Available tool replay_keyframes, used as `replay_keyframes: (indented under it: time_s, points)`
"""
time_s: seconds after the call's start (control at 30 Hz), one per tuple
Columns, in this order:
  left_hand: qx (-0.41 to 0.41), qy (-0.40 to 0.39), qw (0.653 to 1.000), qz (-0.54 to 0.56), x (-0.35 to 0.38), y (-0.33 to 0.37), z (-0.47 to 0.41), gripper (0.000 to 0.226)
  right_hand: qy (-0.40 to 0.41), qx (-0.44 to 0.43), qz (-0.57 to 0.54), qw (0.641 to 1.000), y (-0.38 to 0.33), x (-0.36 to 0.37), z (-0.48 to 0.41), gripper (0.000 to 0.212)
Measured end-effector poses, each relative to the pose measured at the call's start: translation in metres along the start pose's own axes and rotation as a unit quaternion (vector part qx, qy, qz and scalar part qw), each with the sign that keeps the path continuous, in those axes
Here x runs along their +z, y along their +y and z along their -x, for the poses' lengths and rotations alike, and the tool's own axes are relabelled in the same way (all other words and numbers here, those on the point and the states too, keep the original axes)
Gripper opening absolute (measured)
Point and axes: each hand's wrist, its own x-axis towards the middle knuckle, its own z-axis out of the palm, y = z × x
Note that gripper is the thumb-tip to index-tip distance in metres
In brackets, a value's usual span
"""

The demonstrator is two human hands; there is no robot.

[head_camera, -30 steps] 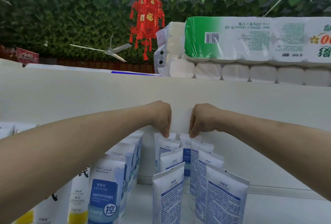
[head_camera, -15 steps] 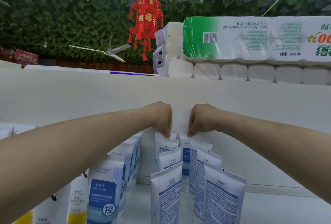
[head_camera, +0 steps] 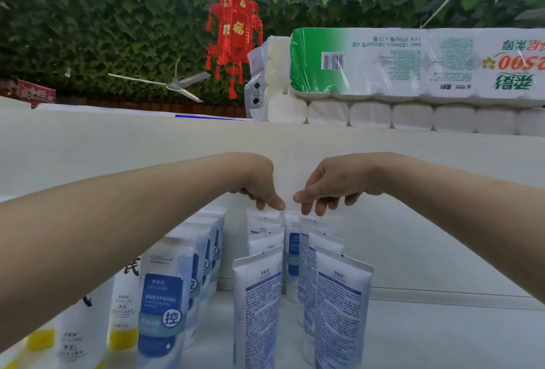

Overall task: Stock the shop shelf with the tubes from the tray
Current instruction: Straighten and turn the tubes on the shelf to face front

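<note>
At 12 o'clock, left hand [head_camera: 259, 189] and right hand [head_camera: 333, 189], loosely drooped, pinching nothing, touch rear tubes [head_camera: 263, 221], presumably squaring rows on the shelf [head_camera: 442, 339].

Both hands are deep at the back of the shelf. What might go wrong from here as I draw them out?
1. The middle rows of tubes stand upright, packed one behind another; a nudge from the left hand or right hand at the rearmost tubes could tip them forward like dominoes.
2. The left forearm passes close above the blue-label row; dropping it on the way out may knock those tubes over.
</note>
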Motion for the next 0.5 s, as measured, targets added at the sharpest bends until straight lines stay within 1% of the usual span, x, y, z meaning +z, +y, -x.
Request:
replay_keyframes:
  time_s: [0.1, 0.2, 0.5]
  points:
    - [-0.027, -0.031, 0.998, -0.036, 0.001, 0.0031, 0.003, 0.048, -0.022, 0.01, -0.002, 1.0, -0.0009, -0.001, 0.0064, 0.038]
    - [-0.045, -0.044, 0.997, -0.048, 0.0027, 0.0051, 0.0047, 0.048, -0.033, 0.014, -0.006, 0.999, -0.0025, -0.0017, 0.009, 0.038]
    - [-0.048, -0.057, 0.996, -0.044, 0.0046, 0.0041, 0.0057, 0.044, -0.061, 0.02, -0.01, 0.998, -0.0026, 0.003, 0.0066, 0.04]
